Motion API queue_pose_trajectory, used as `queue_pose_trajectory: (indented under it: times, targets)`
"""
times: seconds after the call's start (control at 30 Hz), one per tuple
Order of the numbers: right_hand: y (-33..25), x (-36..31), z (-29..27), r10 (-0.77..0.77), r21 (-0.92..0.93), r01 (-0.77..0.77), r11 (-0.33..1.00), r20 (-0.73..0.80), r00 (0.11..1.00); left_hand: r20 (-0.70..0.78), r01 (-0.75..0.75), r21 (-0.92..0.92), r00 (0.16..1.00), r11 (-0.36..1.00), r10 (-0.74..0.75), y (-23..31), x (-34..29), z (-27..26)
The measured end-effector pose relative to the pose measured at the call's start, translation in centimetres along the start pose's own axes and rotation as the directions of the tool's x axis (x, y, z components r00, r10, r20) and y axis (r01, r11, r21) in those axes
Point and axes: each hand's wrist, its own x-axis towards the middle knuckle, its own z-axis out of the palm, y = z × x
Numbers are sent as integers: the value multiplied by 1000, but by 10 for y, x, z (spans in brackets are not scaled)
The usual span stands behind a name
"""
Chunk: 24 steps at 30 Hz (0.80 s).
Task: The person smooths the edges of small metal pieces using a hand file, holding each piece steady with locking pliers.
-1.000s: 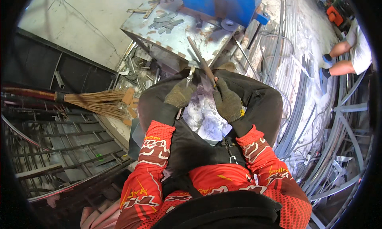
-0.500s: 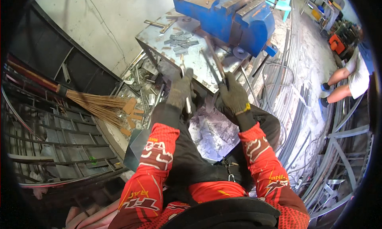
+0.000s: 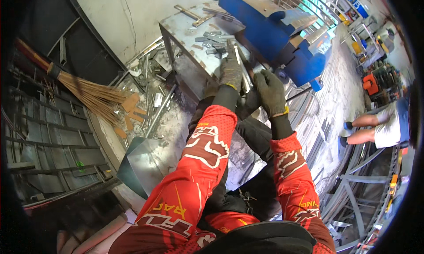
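Observation:
My left hand [image 3: 231, 73], in a grey-brown work glove, reaches over the near edge of the metal worktable [image 3: 201, 60]. It is closed along a narrow shiny metal strip [image 3: 241, 65], which slants beside its fingers. My right hand [image 3: 271, 94], gloved the same way, is curled just to the right, below the blue bench vise [image 3: 269, 31]. Its fingers are bent inward; whatever they hold is hidden. Several small flat metal pieces [image 3: 213, 43] lie on the tabletop beyond my left hand.
A T-shaped metal piece [image 3: 194, 16] lies at the table's far left. To the left are a straw broom [image 3: 90, 88] and scattered metal scraps [image 3: 158, 99]. Long metal bars [image 3: 311, 117] cover the floor at right. Another person's legs [image 3: 362, 130] show at far right.
Both hands have moved right and closer together, the left also farther over the table. The long rod in my right hand no longer shows clearly. The view has shifted.

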Motion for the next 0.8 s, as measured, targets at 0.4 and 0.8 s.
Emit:
queue_pose_trajectory:
  times: [0.4,0.8]
  targets:
    - [14,96,26,236,-264,-149,953,340,910,102,226,-903,940,366,-327,49,-2,-28]
    - [-65,85,11,-183,-406,420,811,505,843,95,170,-972,914,161,-395,22,13,-17]
